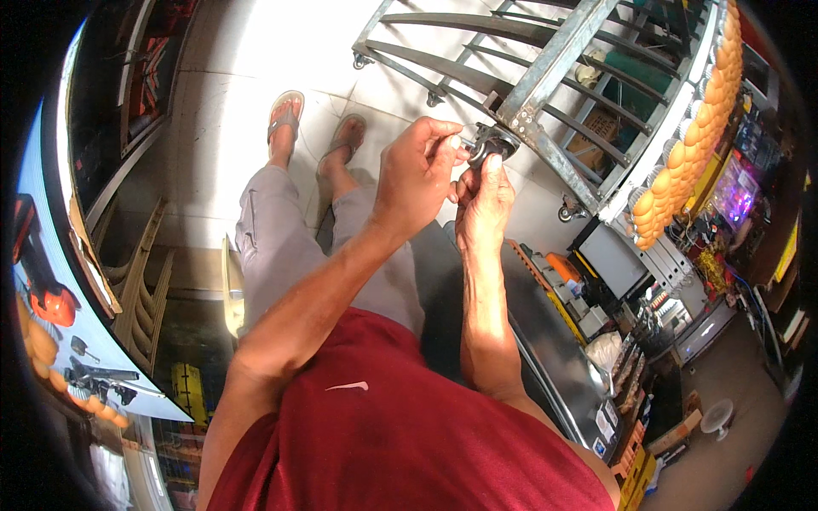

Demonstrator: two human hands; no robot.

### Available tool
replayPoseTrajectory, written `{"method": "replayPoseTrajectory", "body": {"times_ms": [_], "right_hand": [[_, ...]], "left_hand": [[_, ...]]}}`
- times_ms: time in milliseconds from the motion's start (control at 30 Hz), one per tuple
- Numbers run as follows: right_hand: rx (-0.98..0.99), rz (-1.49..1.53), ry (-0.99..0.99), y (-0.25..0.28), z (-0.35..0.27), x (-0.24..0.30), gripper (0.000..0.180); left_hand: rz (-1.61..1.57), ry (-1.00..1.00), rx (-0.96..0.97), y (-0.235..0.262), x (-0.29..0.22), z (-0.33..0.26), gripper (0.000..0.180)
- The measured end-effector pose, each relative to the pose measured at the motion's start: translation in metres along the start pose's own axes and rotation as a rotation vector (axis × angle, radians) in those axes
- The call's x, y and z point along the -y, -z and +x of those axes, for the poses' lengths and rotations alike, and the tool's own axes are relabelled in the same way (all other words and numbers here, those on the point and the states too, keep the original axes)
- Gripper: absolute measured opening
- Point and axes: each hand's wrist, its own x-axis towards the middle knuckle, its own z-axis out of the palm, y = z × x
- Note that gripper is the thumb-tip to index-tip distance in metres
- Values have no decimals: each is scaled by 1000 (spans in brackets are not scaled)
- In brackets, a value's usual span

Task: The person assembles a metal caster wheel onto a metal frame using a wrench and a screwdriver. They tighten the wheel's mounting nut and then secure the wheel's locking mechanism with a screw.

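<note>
A dark padlock (494,142) hangs at the frame of a grey metal gate (554,64). My right hand (484,204) grips the padlock's body from below. My left hand (416,175) is closed right beside it, fingertips pinching something small at the lock; it looks like a key, but most of it is hidden. Both forearms rise from the lower edge over my red shirt (400,443) and grey trousers (273,247).
The wheeled gate leans across the tiled floor (247,77). A dark metal counter (545,332) and shelves of goods stand at the right. A board of hanging tools (60,332) and a wooden frame (141,289) are at the left.
</note>
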Motion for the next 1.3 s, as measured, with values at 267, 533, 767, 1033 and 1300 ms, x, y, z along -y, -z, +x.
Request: {"method": "replayPoseTrajectory", "body": {"times_ms": [267,533,767,1033,1300], "right_hand": [[-2,3,76,2,-2,-8,40],[-20,-34,71,-4,-2,-5,41],[-22,-55,71,-6,-2,-8,40],[-69,-30,96,-11,-4,-8,42],[-30,69,5,-18,-4,-5,46]], "left_hand": [[36,21,34,3,0,0,15],[-25,-40,6,2,9,3,14],[-20,-46,14,6,9,3,12],[30,-100,140,9,10,20,13],[-76,71,90,14,11,17,12]]}}
